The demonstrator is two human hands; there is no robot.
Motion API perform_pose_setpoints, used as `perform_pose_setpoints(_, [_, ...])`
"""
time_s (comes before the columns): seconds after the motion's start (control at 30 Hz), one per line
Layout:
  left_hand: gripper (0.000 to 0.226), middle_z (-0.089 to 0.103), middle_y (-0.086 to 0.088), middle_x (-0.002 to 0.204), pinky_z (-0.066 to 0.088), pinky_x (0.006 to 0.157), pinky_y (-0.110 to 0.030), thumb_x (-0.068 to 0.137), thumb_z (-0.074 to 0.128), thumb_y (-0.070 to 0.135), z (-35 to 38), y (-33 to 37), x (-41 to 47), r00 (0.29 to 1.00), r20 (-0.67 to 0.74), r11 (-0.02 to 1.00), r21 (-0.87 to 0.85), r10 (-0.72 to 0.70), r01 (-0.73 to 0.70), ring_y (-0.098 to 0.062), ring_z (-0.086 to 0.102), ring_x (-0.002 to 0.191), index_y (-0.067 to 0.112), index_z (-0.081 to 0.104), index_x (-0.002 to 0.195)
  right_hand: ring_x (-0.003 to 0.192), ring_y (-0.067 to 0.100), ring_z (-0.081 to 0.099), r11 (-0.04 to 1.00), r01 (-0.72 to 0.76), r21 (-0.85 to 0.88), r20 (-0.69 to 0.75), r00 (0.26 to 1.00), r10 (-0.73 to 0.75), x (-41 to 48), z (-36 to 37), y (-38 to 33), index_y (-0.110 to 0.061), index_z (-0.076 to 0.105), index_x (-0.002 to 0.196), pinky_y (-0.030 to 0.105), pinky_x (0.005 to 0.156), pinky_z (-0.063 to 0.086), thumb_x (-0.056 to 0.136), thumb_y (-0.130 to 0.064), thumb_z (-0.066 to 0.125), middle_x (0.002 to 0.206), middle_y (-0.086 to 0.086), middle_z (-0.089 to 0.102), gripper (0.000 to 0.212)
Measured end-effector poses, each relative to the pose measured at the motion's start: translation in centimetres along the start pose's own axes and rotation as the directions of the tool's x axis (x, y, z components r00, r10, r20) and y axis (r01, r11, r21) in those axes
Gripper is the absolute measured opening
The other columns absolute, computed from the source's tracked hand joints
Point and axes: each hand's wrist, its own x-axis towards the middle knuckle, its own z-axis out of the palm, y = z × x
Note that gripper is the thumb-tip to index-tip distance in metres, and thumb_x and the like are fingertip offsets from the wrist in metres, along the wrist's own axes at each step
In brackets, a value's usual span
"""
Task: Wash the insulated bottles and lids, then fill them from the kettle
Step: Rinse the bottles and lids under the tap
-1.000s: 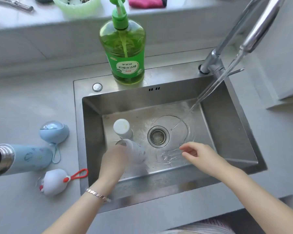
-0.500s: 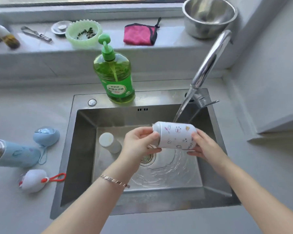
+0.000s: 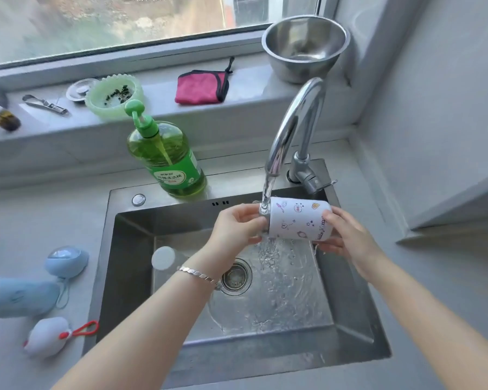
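Now we hold the white bottle (image 3: 299,220) sideways under the stream (image 3: 265,198), left hand (image 3: 237,226) gripping one end, right hand (image 3: 347,237) the other; wet walls could let it slip.

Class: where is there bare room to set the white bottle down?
Bare: counter right of the sink, up to the wall; the sill between pink cloth and steel bowl. Crowded: left of sink, with blue bottle, blue lid, white lid.

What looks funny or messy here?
Nothing looks broken or spilled. The blue bottle lies on its side on the counter, open, a blue lid and a white lid loose beside it. The left hand and right hand hold the white bottle sideways under the tap.
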Motion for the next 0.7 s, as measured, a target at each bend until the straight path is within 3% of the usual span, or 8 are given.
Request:
perform_pose_setpoints(0.13, [0.021, 0.070, -0.005, 0.091, 0.054, 0.082, -0.033, 0.082, 0.067, 0.000, -0.4, -0.6, 0.2, 1.000, -0.002, 1.000, 0.017, 0.012, -0.012, -0.019, 0.065, 0.082, 0.016, 0.066, 0.095, 0.075, 0.023, 0.064, 0.999, 0.009, -0.036, 0.032, 0.999, -0.008, 0.0, 0.0, 0.0, -0.029, 0.054, 0.114, 0.033, 0.075, 0.053, 0.093, -0.033, 0.048, 0.099, 0.003, 0.062, 0.022])
perform_pose_setpoints(0.23, [0.018, 0.071, -0.007, 0.092, 0.054, 0.082, -0.031, 0.084, 0.065, 0.001, -1.5, -1.3, 0.2, 0.999, -0.045, 0.999, -0.040, 0.001, -0.003, -0.018, 0.066, 0.080, 0.012, 0.065, 0.099, 0.079, 0.015, 0.062, 0.996, 0.046, -0.079, 0.091, 0.995, -0.039, 0.1, 1.4, -0.6, -0.037, 0.056, 0.105, 0.021, 0.059, 0.053, 0.093, -0.041, 0.045, 0.099, -0.003, 0.062, 0.017])
perform_pose_setpoints(0.33, [0.013, 0.073, -0.006, 0.082, 0.056, 0.079, -0.028, 0.086, 0.061, 0.001, -3.1, -2.2, 0.0, 0.994, -0.107, 0.990, -0.141, -0.038, 0.023, -0.016, 0.069, 0.077, 0.010, 0.067, 0.094, 0.072, 0.014, 0.057, 0.974, 0.104, -0.199, 0.125, 0.989, -0.080, 0.7, 3.8, -1.6, -0.028, 0.055, 0.110, 0.022, 0.052, 0.045, 0.088, -0.051, 0.050, 0.090, 0.000, 0.059, 0.032])
perform_pose_setpoints(0.4, [0.014, 0.072, -0.015, 0.090, 0.055, 0.085, -0.035, 0.088, 0.060, 0.004, -4.2, -3.0, 0.0, 0.983, -0.165, 0.981, -0.187, -0.084, 0.052, -0.025, 0.069, 0.088, 0.005, 0.066, 0.101, 0.066, 0.015, 0.052, 0.952, 0.139, -0.273, 0.134, 0.985, -0.105, 1.3, 5.6, -2.0, -0.020, 0.053, 0.108, 0.022, 0.048, 0.041, 0.082, -0.056, 0.047, 0.082, 0.000, 0.054, 0.045])
perform_pose_setpoints(0.47, [0.020, 0.070, -0.022, 0.097, 0.054, 0.087, -0.037, 0.089, 0.059, 0.007, -5.1, -3.9, -0.2, 0.970, -0.214, 0.974, -0.216, -0.118, 0.070, -0.031, 0.067, 0.095, 0.000, 0.065, 0.107, 0.068, 0.013, 0.051, 0.929, 0.181, -0.323, 0.170, 0.977, -0.131, 1.7, 7.3, -2.1, -0.024, 0.050, 0.108, 0.024, 0.052, 0.041, 0.089, -0.054, 0.042, 0.078, -0.005, 0.051, 0.037])
perform_pose_setpoints(0.6, [0.019, 0.068, -0.020, 0.094, 0.054, 0.081, -0.030, 0.090, 0.058, 0.007, -6.1, -4.6, -0.7, 0.955, -0.268, 0.964, -0.260, -0.128, 0.056, -0.027, 0.065, 0.087, -0.001, 0.063, 0.107, 0.089, 0.018, 0.057, 0.921, 0.211, -0.327, 0.202, 0.968, -0.150, 2.1, 9.2, -1.8, -0.029, 0.050, 0.110, 0.034, 0.075, 0.047, 0.095, -0.053, 0.027, 0.087, -0.006, 0.057, 0.037])
perform_pose_setpoints(0.7, [0.018, 0.069, -0.015, 0.095, 0.053, 0.084, -0.030, 0.090, 0.058, 0.007, -6.2, -4.4, -0.9, 0.961, -0.255, 0.970, -0.238, -0.105, 0.043, -0.026, 0.065, 0.091, 0.004, 0.064, 0.107, 0.066, 0.018, 0.056, 0.922, 0.108, -0.372, 0.169, 0.984, -0.048, 2.1, 9.4, -1.6, -0.026, 0.047, 0.111, 0.023, 0.050, 0.044, 0.096, -0.052, 0.017, 0.083, 0.003, 0.055, 0.042])
